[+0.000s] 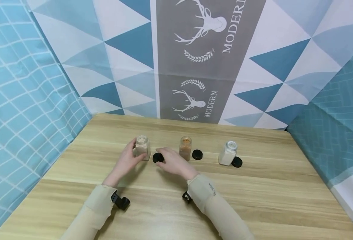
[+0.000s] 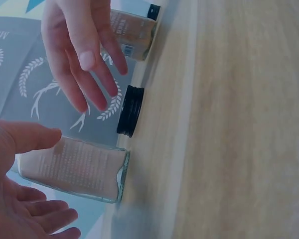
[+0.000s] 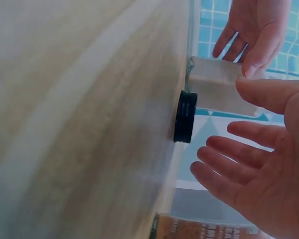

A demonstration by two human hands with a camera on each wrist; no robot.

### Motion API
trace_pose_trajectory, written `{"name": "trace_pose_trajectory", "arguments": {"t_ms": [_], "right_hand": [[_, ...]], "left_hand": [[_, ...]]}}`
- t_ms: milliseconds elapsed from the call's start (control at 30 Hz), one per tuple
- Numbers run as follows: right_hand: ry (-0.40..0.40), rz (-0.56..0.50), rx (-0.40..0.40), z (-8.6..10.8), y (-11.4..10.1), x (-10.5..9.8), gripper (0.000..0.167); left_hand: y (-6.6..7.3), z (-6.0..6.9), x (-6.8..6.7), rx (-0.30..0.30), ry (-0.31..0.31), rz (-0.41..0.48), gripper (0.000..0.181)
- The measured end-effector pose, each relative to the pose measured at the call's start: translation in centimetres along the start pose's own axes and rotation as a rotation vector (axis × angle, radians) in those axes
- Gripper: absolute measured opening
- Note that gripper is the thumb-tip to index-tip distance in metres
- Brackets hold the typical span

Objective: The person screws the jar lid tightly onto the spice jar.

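So, head view: left hand (image 1: 126, 160) curves loosely around left jar (image 1: 142, 148), fingers not clamped, contact unclear; black lid (image 1: 157, 157) lies at the jar's 4 o'clock, right hand (image 1: 174, 162) right beside it. Orange-filled jar (image 1: 185, 149) sits at the lid's 2–3 o'clock, white-filled jar (image 1: 228, 154) at 3. Left wrist: right fingers spread, pinching nothing; lid flat on table (image 2: 229, 139). Right wrist: right hand at lid's 4 o'clock, thumb and fingers apart.
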State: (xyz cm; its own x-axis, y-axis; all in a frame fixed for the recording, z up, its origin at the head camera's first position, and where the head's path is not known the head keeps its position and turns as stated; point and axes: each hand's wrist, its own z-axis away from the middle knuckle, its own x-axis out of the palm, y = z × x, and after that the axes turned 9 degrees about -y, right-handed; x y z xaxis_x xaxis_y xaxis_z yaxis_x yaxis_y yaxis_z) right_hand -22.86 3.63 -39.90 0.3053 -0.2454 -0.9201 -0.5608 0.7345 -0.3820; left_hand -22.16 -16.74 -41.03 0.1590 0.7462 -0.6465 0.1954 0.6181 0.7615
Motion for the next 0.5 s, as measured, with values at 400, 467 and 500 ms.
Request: {"name": "trace_pose_trajectory", "arguments": {"t_ms": [400, 467, 500], "right_hand": [[-0.082, 0.027, 0.05, -1.9, -0.5, -0.2, 0.051], [-0.089, 0.038, 0.049, -2.1, -0.5, -0.3, 0.05], [-0.095, 0.046, 0.051, -2.2, -0.5, -0.3, 0.05]], "left_hand": [[-0.7, -0.4, 0.5, -0.091, -0.042, 0.028, 0.076], [-1.1, -0.5, 0.6, -0.107, -0.053, 0.044, 0.074], [-1.3, -0.5, 0.7, -0.109, -0.052, 0.055, 0.073]]}}
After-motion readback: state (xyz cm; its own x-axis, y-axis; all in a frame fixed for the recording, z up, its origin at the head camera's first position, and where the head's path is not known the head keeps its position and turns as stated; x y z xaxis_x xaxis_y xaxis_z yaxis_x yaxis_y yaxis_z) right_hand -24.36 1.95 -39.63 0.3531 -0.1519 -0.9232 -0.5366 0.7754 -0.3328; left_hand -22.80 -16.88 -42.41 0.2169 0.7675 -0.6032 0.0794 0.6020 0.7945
